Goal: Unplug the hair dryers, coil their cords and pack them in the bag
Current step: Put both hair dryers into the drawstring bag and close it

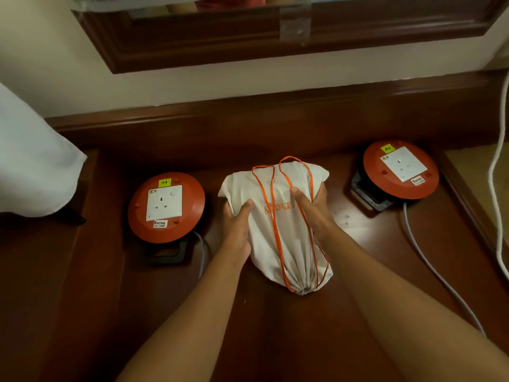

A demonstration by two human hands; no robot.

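A cream drawstring bag (275,216) with orange cords lies on the dark wooden table (82,285), its gathered mouth pointing toward me. The bag bulges; no hair dryer shows. My left hand (237,224) grips the bag's left side, thumb on top. On the right side, my right hand (314,208) holds the bag with its thumb across the orange cord. A red extension reel (166,206) sits left of the bag and a second red reel (400,169) at the right, both sockets with no plug in them.
Grey cables trail from each reel toward the near edge (429,260). A white cloth (30,166) hangs over the left side. A white cord (495,175) runs down the right edge. A dark-framed mirror (248,42) hangs on the wall behind.
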